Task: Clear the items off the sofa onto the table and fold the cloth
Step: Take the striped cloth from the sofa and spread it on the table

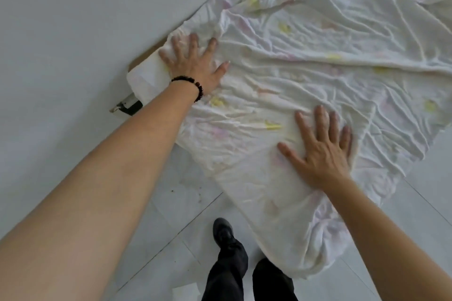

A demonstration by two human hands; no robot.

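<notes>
Plainly the biggest thing here is the cloth (pixel 305 61), white with faint pink and yellow print. It lies spread and creased over a raised flat surface, and its near edge spills over the side and hangs down toward the tiled floor (pixel 171 203). Of the surface beneath, only a thin brown edge (pixel 146 52) and a dark leg (pixel 128 106) at the far-left corner show. I cannot tell if it is the table or part of the sofa.

Both bare arms reach out over the cloth. The left hand (pixel 193 63) lies palm down near the far-left corner, its fingers (pixel 194 41) straight and spread wide. The right hand (pixel 322 151) presses flat nearer the hanging edge, its fingers (pixel 320 117) straight and slightly fanned, with the thumb out to the side. Neither hand pinches any fabric. My guess is that the flat palms are smoothing the creases and pinning the cloth so it does not slide off, ahead of a fold. No clean fold line shows yet, so the folding looks barely begun.

No container is in view, and nothing rests on the cloth but the hands.

A dark bead bracelet (pixel 195 83) circles the left wrist. Below, a black shoe (pixel 223 232) stands on the tiles, and a pale paper scrap (pixel 186 292) lies near the bottom edge
</notes>
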